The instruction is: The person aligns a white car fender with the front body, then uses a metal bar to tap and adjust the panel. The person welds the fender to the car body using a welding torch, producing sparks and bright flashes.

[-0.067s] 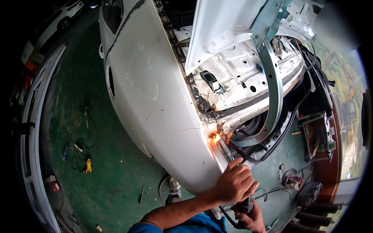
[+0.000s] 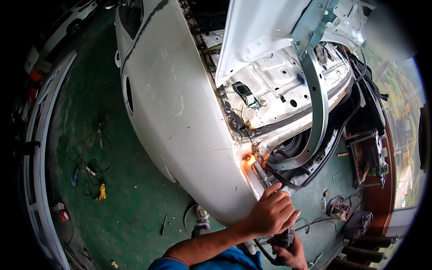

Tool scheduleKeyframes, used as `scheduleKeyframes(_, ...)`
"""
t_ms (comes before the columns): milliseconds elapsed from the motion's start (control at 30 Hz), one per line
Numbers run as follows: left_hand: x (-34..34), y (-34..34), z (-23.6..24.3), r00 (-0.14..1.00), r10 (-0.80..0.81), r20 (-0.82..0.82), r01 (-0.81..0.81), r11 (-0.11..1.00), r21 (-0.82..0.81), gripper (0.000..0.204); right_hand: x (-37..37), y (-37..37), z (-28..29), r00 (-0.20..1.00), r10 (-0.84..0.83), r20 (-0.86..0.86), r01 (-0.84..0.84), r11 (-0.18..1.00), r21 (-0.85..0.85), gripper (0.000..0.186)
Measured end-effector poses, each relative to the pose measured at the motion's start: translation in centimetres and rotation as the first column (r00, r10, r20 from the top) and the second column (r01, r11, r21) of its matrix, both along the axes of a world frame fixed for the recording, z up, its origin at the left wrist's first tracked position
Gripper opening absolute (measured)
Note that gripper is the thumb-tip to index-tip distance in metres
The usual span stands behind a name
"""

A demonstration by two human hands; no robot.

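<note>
- So, biggest thing in the room is the white car body (image 2: 180, 112), stripped down, standing on a green floor (image 2: 130, 211). Its long side panel runs from the top of the view down to the person's hands.
- The trunk lid (image 2: 256, 31) is up, and a curved grey metal strip (image 2: 317, 99) arcs across the open trunk well, which is bare painted metal with holes in it.
- Another white car (image 2: 67, 24) sits far off at the upper left.
- There's a small rusty cart (image 2: 366, 155) on the right, near the open trunk.
- A loose cable (image 2: 90, 168) with a yellow clip lies on the floor to the left, well apart from the work.
- The left hand (image 2: 271, 211) is curled tight around the barrel of a torch (image 2: 263, 177), fingers wrapped over it, index finger lying along the top.
- The right hand (image 2: 292, 254) is lower down, closed on the dark rear grip of the same tool, with a hose running off underneath.
- The torch tip is right at the rear corner seam of the body, where there's a small orange glow (image 2: 248, 159) touching the rusty edge.
</note>
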State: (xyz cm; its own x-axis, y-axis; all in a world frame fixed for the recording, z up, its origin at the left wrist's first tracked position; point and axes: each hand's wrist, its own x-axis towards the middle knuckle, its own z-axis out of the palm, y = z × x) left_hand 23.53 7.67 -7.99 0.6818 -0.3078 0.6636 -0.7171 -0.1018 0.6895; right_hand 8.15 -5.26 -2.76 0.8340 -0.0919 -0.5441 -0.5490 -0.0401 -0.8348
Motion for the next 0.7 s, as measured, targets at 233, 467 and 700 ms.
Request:
scheduleKeyframes(233,-0.13,-0.14,-0.20,1.000,0.010,-0.009,-0.010,1.000,-0.014,0.021,-0.12,-0.18,-0.51,0.999,0.024,0.042,-0.023,0.999,-0.027,0.033)
scheduleKeyframes(467,-0.14,-0.14,-0.17,1.000,0.010,-0.015,-0.010,1.000,-0.017,0.020,-0.30,-0.26,-0.55,0.999,0.023,0.044,-0.022,0.999,-0.025,0.032)
scheduleKeyframes(700,-0.25,-0.09,-0.23,1.000,0.002,-0.030,-0.003,1.000,-0.013,0.019,0.26,0.44,0.15,0.996,0.026,0.080,-0.015,0.990,-0.140,0.029)
